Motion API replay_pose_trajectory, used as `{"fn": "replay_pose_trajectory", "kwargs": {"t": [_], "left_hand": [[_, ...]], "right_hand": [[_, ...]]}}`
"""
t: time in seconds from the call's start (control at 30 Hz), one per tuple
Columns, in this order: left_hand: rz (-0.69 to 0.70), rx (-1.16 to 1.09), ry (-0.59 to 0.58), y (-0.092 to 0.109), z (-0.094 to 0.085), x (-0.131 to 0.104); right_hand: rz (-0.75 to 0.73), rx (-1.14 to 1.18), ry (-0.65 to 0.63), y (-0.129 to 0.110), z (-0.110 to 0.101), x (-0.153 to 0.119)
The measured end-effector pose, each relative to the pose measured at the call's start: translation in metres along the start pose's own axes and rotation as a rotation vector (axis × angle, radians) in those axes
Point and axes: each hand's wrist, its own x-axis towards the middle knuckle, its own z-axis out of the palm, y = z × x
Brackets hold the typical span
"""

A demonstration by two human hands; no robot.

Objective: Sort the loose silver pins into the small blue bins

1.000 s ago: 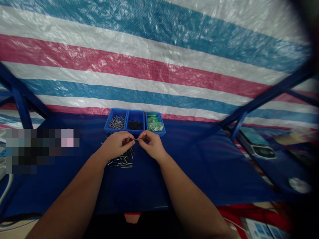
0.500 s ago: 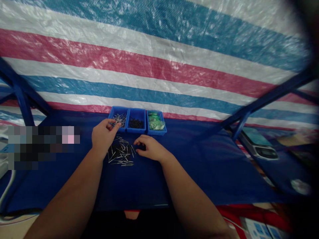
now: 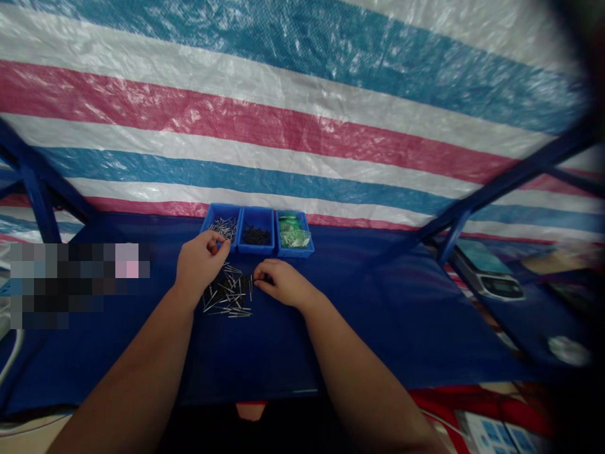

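At 11 o'clock of the pin pile [image 3: 230, 295], left hand [image 3: 198, 260] curled at a bin [image 3: 224, 210], apparently picking or dropping pins [image 3: 224, 227]; 3 o'clock, right hand [image 3: 283, 282] half-curled; grips indiscernible; likely requirement: fine pinching.

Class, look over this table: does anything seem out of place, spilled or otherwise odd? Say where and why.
The metal pins lie crisscrossed on the blue table, in front of the left bin, which holds similar-looking pieces. That looks untidy, though whether they spilled is unclear.
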Motion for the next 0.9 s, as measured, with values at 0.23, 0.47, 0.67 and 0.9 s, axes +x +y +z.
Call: {"fn": "replay_pose_trajectory", "kwargs": {"t": [0.23,0.47,0.67,0.9], "left_hand": [[0.094,-0.046,-0.122,0.001,0.002,-0.001],[0.093,-0.054,-0.283,0.001,-0.001,0.000],[0.129,-0.063,-0.329,0.000,-0.004,0.001],[0.216,-0.020,-0.540,-0.004,-0.002,0.000]], "right_hand": [[0.080,0.258,0.231,0.001,-0.005,0.001],[0.056,0.351,0.594,0.003,0.004,0.007],[0.112,0.378,0.672,0.006,0.012,0.019],[0.075,0.008,0.162,-0.003,0.005,0.009]]}}
